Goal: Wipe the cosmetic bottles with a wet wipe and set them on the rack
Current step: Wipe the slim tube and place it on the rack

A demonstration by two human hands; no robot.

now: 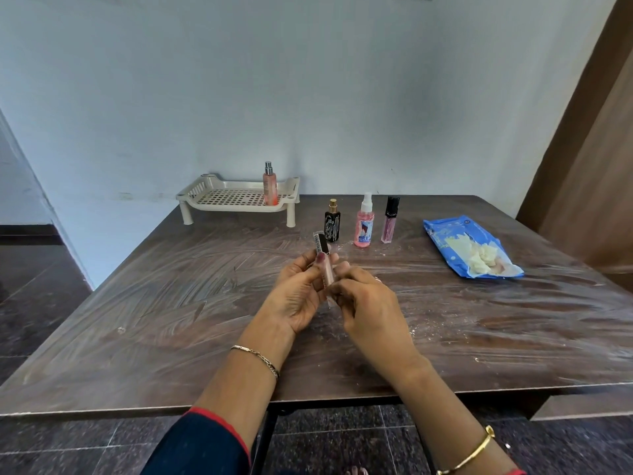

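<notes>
A slim lip-gloss tube (323, 256) with a black cap and pale pink body is held upright over the middle of the table. My left hand (301, 293) grips it from the left, thumb across the tube. My right hand (366, 303) pinches its lower part from the right; no wipe shows in either hand. A cream perforated rack (236, 197) stands at the back left with one orange spray bottle (270, 184) on it. On the table stand a black perfume bottle (332, 222), a pink spray bottle (364, 222) and a pink gloss tube (389, 220).
A blue wet-wipe pack (455, 234), open with white wipes bulging out, lies at the right of the brown wooden table (171, 303). A wall rises behind the table. A brown door or panel stands at the far right. Dark tiled floor lies to the left and in front.
</notes>
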